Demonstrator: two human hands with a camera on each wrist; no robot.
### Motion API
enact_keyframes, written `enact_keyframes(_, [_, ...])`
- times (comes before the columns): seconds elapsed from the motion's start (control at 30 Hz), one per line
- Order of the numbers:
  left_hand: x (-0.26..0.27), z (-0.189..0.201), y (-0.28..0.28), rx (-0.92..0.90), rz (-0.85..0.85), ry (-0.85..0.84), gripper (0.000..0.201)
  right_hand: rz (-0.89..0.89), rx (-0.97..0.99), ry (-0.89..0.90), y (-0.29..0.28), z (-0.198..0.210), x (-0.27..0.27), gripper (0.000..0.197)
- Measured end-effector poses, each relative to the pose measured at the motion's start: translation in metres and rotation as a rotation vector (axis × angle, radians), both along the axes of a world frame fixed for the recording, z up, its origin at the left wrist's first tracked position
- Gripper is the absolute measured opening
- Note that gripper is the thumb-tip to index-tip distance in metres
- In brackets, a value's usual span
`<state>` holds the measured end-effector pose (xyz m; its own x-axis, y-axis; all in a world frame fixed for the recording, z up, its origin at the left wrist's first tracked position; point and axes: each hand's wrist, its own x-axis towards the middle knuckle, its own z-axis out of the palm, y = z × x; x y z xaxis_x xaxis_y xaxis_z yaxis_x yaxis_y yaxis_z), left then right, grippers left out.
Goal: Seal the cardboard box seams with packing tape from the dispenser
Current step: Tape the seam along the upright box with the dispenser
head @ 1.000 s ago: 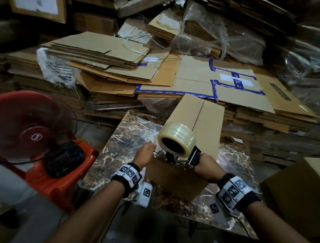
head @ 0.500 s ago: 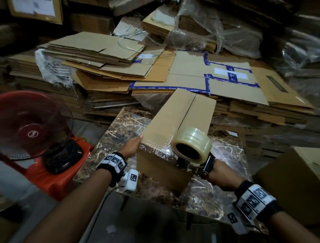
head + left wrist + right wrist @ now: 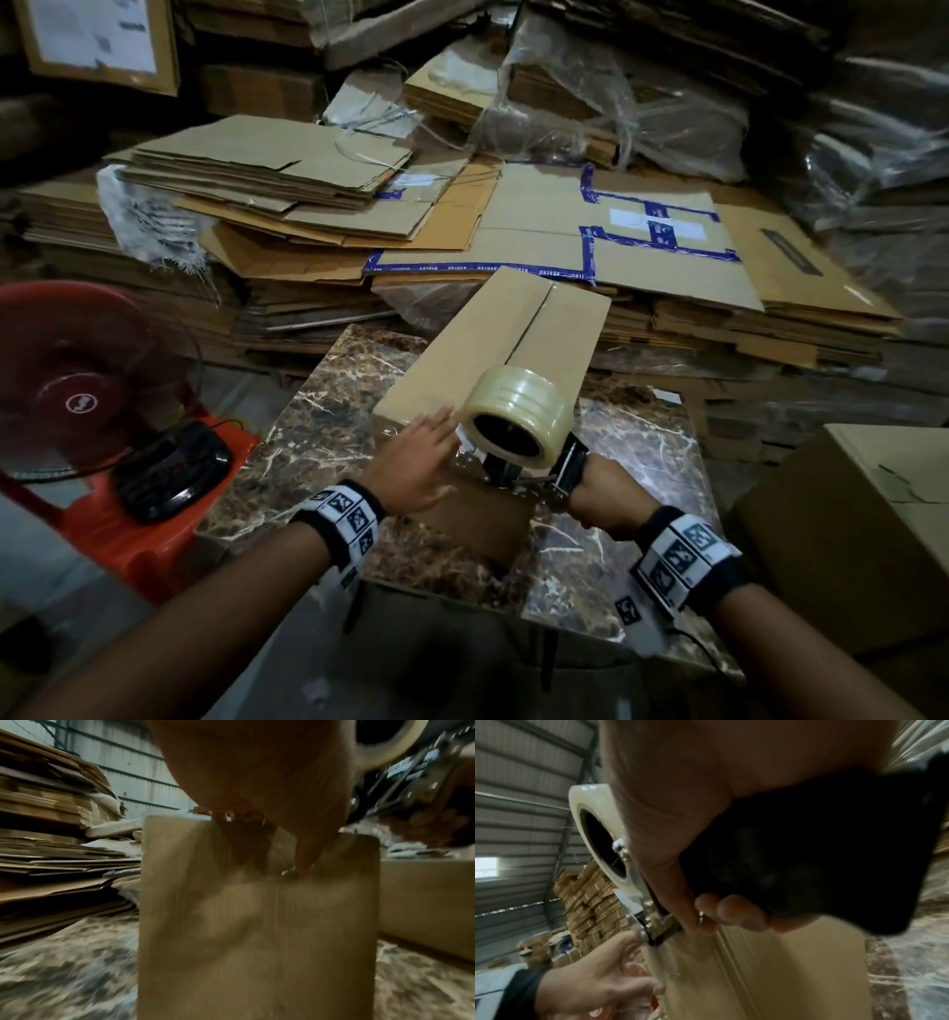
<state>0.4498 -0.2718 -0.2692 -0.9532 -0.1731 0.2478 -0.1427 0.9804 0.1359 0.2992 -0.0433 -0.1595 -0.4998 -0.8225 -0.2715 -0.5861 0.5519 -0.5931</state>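
One tall plain-brown cardboard box (image 3: 493, 354) — top seam untaped, slightly gaping.

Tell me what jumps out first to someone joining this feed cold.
The clear tape roll on the dispenser, gripped by the right hand at the near end of the long cardboard box. The left hand lies flat beside it; a red fan sits left.

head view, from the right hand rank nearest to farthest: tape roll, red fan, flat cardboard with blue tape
From the right hand:
1. tape roll, just ahead, on the dispenser that hand grips.
2. flat cardboard with blue tape, beyond the box at the back.
3. red fan, far off to the left.
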Motion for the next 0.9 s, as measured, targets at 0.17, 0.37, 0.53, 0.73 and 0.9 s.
enact_keyframes(0.17, [-0.009, -0.009, -0.007, -0.012, 0.067, 0.007, 0.070, 0.002, -0.028, -0.035, 0.006, -0.003, -0.003, 0.036])
enact_keyframes(0.37, [-0.010, -0.007, 0.000, -0.011, 0.096, 0.065, 0.069, -0.127, -0.022, -0.148, 0.042, -0.008, -0.020, 0.004])
enact_keyframes(0.53, [-0.013, 0.000, 0.009, -0.003, 0.134, -0.013, 0.073, -0.103, -0.096, -0.104, 0.063, -0.014, -0.023, 0.006])
enact_keyframes(0.73, [-0.030, 0.004, 0.042, -0.130, 0.001, -0.116, 0.089, -0.103, -0.052, -0.034, 0.063, -0.026, -0.032, 0.007])
enact_keyframes(0.9, [-0.043, 0.000, 0.048, -0.094, -0.003, -0.084, 0.082, -0.087, -0.072, -0.005, 0.064, -0.030, -0.030, 0.007])
